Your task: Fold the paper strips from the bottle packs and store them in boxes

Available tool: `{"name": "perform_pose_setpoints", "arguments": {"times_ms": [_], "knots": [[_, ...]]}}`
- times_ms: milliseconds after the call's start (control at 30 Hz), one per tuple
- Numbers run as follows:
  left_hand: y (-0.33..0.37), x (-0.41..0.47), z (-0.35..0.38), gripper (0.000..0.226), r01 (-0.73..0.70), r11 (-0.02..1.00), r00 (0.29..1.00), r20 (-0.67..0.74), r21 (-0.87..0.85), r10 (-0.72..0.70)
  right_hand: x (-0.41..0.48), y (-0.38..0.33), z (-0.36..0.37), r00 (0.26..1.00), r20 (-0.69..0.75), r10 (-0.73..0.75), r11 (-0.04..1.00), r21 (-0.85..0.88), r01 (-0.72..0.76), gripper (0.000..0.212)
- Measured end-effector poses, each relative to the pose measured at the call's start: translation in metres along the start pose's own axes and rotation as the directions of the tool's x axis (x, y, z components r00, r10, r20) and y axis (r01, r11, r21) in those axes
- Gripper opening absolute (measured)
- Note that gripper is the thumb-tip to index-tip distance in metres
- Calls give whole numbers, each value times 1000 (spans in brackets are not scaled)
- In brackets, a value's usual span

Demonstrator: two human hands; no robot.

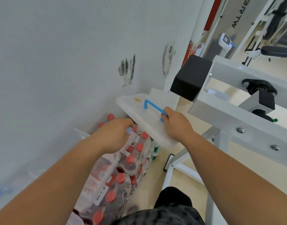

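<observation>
Blue handle (153, 106) — right hand (176, 123) fingers (165, 114) grip it; left hand (113, 133) pinches pale strip (128, 131).

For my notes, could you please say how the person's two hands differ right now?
The left hand, lower, pinches a small pale piece above the shrink-wrapped red-capped bottle packs; the right hand, higher, grips the blue handle of the white plastic box. Both have curled fingers.

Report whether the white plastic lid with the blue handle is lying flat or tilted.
Tilted: the white plastic lid slants above red-capped bottle packs, the right hand gripping its blue handle.
</observation>
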State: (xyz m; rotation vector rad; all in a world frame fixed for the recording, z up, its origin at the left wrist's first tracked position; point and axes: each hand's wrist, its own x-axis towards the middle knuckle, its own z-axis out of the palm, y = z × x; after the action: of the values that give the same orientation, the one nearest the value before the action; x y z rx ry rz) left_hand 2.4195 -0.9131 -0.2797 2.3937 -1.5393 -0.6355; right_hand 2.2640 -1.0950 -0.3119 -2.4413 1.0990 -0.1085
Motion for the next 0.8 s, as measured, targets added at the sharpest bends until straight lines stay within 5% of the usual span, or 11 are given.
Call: {"name": "perform_pose_setpoints", "arguments": {"times_ms": [167, 333, 567, 667, 800], "knots": [[-13, -43, -19, 23, -1, 966, 958, -276, -258, -73, -7, -17, 6, 988, -49, -144, 989, 16, 144, 16], [-35, -84, -34, 26, 35, 946, 809, -547, -321, -216, -15, -43, 8, 918, -33, -395, 918, 30, 396, 14], [-42, -125, -54, 30, 91, 963, 735, -635, -254, -237, -31, -72, -5, 765, 112, -634, 773, 60, 631, 25], [-38, -137, -60, 25, 108, 947, 748, -602, -304, -279, -38, -83, -5, 714, 164, -681, 731, 83, 677, 29], [-39, -149, -61, 23, 135, 932, 774, -552, -336, -311, -41, -109, 14, 554, 214, -804, 582, 94, 808, 29]]}}
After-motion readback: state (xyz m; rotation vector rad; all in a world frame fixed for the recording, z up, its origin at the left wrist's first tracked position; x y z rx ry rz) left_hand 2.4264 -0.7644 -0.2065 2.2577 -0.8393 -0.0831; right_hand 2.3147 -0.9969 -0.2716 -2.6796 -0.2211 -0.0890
